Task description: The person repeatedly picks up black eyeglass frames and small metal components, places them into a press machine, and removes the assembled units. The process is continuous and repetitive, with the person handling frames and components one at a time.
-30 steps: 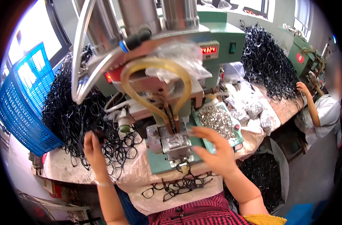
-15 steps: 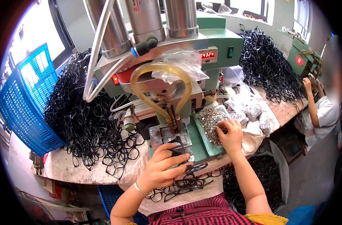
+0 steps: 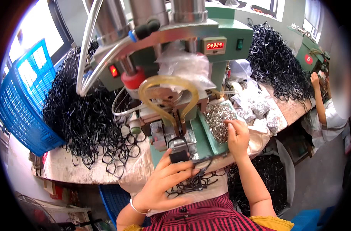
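Observation:
My left hand (image 3: 160, 184), with a bracelet at the wrist, is at the front of a green press machine (image 3: 229, 44). Its fingertips are on a black eyeglass frame (image 3: 203, 168), part of which lies under the machine's two slim prongs (image 3: 179, 127). A small black block (image 3: 179, 156) shows by those fingertips. Over the right part of a pale green tray (image 3: 218, 148) of tiny metal pieces (image 3: 217, 121), my right hand (image 3: 239, 138) has thumb and finger pinched together. Whatever is between them is too small to make out.
Heaps of black eyeglass frames (image 3: 83, 123) cover the bench on the left and far right. A blue basket (image 3: 29, 100) leans at left. Bags of small parts (image 3: 260, 109) lie beyond the tray. Another person's hand (image 3: 315, 79) is at the far right.
The press's lower head, with its red collar and yellow hose, has come down, baring metal rods. My left hand's fingers have spread wider. My right hand has shifted slightly right, still pinched.

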Motion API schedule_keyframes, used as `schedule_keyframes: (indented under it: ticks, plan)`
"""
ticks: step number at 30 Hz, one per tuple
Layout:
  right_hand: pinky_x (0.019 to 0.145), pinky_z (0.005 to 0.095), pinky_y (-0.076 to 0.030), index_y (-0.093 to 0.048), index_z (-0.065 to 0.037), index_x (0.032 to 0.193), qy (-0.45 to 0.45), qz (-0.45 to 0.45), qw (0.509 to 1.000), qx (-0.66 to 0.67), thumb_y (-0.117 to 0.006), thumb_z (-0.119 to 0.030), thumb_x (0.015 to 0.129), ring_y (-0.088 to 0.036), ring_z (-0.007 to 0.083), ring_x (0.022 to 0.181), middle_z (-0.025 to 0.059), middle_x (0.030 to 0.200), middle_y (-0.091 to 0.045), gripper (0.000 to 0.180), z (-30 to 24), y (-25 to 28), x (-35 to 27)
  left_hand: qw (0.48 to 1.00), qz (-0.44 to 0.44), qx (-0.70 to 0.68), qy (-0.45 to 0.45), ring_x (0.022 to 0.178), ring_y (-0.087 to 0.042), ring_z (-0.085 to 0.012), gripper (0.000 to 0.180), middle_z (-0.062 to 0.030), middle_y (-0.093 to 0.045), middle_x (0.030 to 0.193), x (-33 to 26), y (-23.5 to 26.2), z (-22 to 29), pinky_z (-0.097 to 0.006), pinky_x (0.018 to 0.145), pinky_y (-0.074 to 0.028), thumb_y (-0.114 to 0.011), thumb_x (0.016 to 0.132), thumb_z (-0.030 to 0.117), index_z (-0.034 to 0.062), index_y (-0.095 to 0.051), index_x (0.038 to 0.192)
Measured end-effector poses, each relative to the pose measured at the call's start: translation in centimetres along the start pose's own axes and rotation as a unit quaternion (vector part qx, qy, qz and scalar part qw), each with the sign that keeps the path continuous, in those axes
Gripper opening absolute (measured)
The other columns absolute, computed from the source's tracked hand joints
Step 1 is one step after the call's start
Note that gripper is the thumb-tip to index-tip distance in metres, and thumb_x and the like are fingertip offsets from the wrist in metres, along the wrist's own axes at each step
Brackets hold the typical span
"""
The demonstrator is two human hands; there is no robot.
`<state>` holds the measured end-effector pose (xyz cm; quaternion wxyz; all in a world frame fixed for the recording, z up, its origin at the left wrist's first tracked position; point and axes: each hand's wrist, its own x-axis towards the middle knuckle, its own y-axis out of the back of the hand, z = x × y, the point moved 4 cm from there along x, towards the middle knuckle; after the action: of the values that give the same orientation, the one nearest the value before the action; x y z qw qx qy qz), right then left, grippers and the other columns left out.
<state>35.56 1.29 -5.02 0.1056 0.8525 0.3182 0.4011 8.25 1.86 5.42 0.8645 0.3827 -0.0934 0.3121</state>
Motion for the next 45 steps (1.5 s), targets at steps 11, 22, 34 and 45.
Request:
schedule_keyframes:
  ticks: [11,22,34,45]
  plan:
    - [0.076,0.0238,-0.049,-0.073,0.000,0.096,-0.215,0.048,0.943,0.249,-0.071,-0.002,0.087,-0.062,0.0082,0.083,0.0022,0.093,-0.070,0.009,1.9,-0.2,-1.1,0.868,0.152,-0.473,0.018,0.071,-0.065,-0.0209,0.009,-0.0097,-0.069,0.075,1.6,4.2,-0.1,-0.038,0.063,-0.055,-0.062,0.096,0.012,0.0042,-0.064,0.099]
    - [0.074,0.0218,-0.047,-0.073,0.000,0.101,-0.277,-0.008,0.904,0.327,-0.069,-0.003,0.088,-0.061,0.0076,0.083,0.0007,0.095,-0.070,0.014,-0.3,-2.3,-0.9,0.709,0.418,-0.520,0.228,0.051,-0.030,-0.0047,0.039,0.0046,-0.037,0.061,-8.0,1.1,-13.8,-0.020,0.043,-0.026,-0.044,0.105,0.040,0.0067,-0.058,0.121]
    - [0.082,0.0286,-0.049,-0.058,0.002,0.116,-0.069,-0.096,0.929,0.352,-0.071,0.001,0.080,-0.065,0.0150,0.089,0.0080,0.093,-0.067,0.038,-9.7,-4.7,-0.3,0.677,0.406,-0.544,0.284,0.077,-0.063,-0.0307,0.030,-0.0156,-0.067,0.090,-10.0,-1.5,-15.8,-0.044,0.066,-0.052,-0.040,0.105,0.036,0.0111,-0.052,0.093]
    - [0.092,0.0305,-0.047,-0.050,0.003,0.128,-0.153,-0.132,0.883,0.424,-0.071,-0.002,0.082,-0.063,0.0158,0.102,0.0099,0.112,-0.064,0.051,-12.4,-3.7,0.2,0.739,0.336,-0.582,0.041,0.044,-0.055,-0.0324,0.027,-0.0256,-0.062,0.062,-2.9,2.0,1.1,-0.041,0.059,-0.055,-0.025,0.104,0.032,0.0107,-0.036,0.091]
